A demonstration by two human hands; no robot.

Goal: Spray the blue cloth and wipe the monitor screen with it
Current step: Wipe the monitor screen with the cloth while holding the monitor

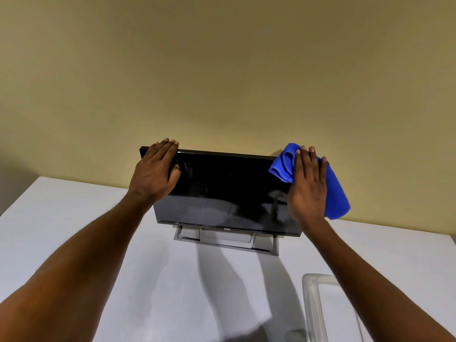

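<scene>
A black monitor (222, 191) with a dark, switched-off screen stands on a grey stand on the white table, facing me. My left hand (154, 171) grips its top left corner, fingers over the top edge and thumb on the screen. My right hand (307, 186) lies flat against the screen's right edge and presses the bunched blue cloth (336, 191) onto it. The cloth sticks out above and to the right of my hand, and covers the monitor's top right corner. No spray bottle is in view.
The white table (74, 218) runs up to a beige wall (222, 70) just behind the monitor. A clear plastic container (313, 299) sits at the lower right, partly under my right forearm. The grey stand (227, 240) juts forward below the screen.
</scene>
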